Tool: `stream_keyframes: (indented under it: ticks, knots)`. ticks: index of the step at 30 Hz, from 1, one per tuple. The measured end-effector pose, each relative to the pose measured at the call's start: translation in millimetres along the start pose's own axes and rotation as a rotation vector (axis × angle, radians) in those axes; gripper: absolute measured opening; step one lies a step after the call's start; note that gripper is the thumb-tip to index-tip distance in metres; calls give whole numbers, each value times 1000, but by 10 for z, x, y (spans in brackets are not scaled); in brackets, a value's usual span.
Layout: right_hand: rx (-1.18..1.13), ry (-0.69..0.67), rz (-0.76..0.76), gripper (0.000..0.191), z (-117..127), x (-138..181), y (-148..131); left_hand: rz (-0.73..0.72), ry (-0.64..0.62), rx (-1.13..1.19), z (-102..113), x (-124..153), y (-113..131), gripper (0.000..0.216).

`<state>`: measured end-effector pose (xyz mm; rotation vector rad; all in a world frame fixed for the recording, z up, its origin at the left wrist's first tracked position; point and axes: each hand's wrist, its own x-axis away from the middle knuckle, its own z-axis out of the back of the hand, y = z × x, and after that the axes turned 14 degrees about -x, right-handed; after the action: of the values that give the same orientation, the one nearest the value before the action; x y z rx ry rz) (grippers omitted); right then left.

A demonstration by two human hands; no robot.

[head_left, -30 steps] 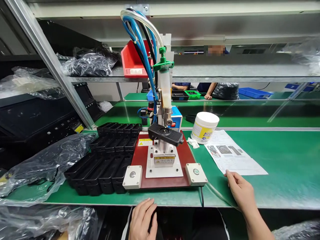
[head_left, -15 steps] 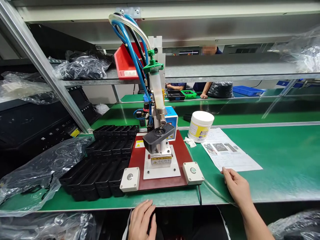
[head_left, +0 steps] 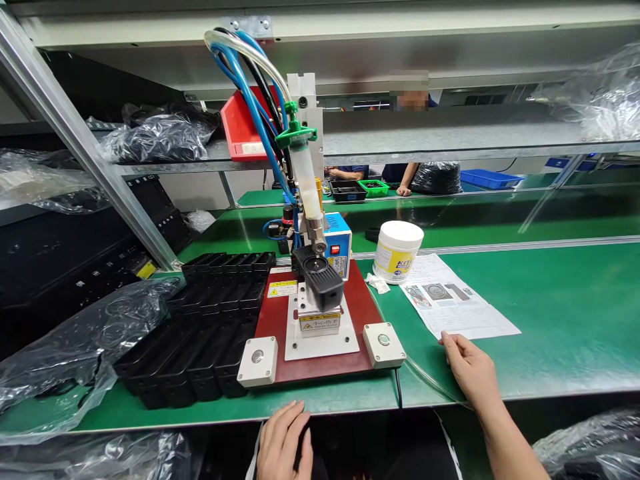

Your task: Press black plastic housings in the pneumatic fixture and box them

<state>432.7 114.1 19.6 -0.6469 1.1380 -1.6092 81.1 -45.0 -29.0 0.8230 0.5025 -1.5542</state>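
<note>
My left hand [head_left: 284, 440] rests at the front edge of the bench, fingers stretched forward and slightly apart, with nothing in it. On the green bench at the right lies my right hand [head_left: 469, 368], its fingers loosely curled in and its thumb by the lower edge of a printed sheet [head_left: 450, 303]; no object shows in it. Between and beyond the hands stands a dispensing machine with a syringe [head_left: 306, 180]. Its nozzle is above the round recess of a black plastic part [head_left: 325, 285] on the metal fixture. Neither hand touches this part.
Two button boxes [head_left: 258, 361] [head_left: 385, 345] sit on the red base [head_left: 320, 371]. Rows of black plastic housings [head_left: 165, 360] stand left of it, beside clear plastic bags [head_left: 60, 353]. A white tub [head_left: 398, 252] stands behind the sheet. Other people sit across the bench.
The black part has turned on the fixture: its long end pointed toward the front left and now points toward the front right. Both hands stay put. The view has shifted slightly.
</note>
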Motion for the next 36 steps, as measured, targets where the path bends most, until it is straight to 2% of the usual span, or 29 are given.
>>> stream_keyframes:
  ticks: [36]
  knots:
    - [-36,11,89,53,1,15,-16,22,28,18,-21,22,34,28]
